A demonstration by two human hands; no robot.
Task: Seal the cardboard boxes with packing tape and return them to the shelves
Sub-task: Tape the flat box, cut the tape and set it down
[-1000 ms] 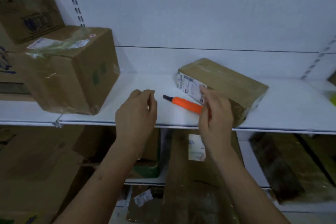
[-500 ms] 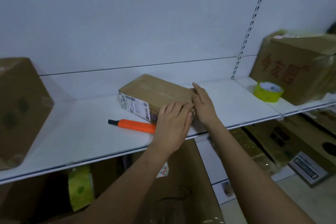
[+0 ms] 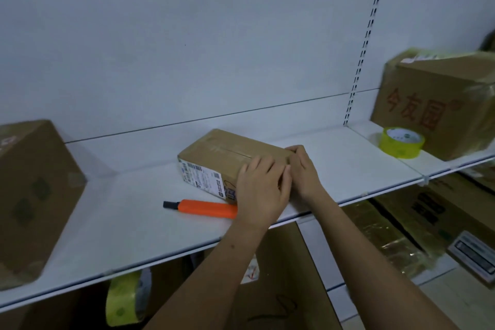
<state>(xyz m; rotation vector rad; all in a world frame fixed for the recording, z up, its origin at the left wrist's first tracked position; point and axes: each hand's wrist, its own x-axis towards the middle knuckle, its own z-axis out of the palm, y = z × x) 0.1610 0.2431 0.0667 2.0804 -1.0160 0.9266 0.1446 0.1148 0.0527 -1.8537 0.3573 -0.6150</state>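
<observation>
A small flat cardboard box with a white shipping label lies on the white shelf. My left hand lies flat over its near right end, fingers straight and pressing down. My right hand rests against the box's right end, fingers curved over the top corner. An orange box cutter lies on the shelf just in front of the box, by my left hand. A yellow-green roll of packing tape sits on the shelf to the right.
A large cardboard box stands at the shelf's left end. Another box with red characters stands behind the tape roll at right. A second tape roll and several boxes sit on the lower shelves.
My view has swung right. Both hands moved from in front of the shelf onto the small box's right end and now press on it.
</observation>
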